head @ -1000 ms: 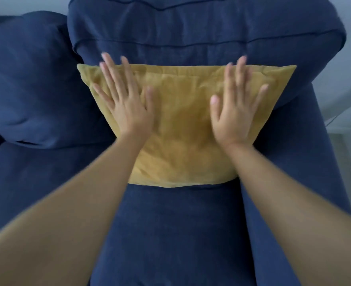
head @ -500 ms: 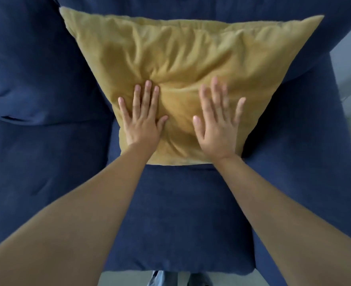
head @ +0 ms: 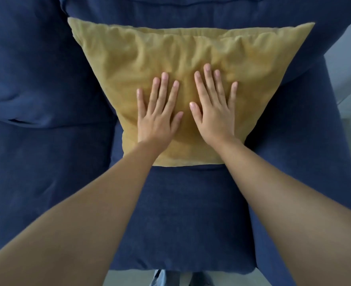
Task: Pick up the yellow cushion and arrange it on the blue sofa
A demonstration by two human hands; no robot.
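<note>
Two bare forearms, no sleeves anywhere along their visible length. No watch, bracelet or ring on wrists or fingers. Left hand (head: pixel 159 118) and right hand (head: pixel 214 112) ungloved, nails short, plain and unpainted. At the bottom edge, a sliver of light blue, denim-like trousers (head: pixel 157 278); too little visible to tell more.

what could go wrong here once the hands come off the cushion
The yellow cushion leans against the blue sofa backrest, with the left hand and right hand flat on it, not gripping. Let go, it may tip forward onto the seat. The fabric is wrinkled near the top, so it might end up looking untidy.
</note>
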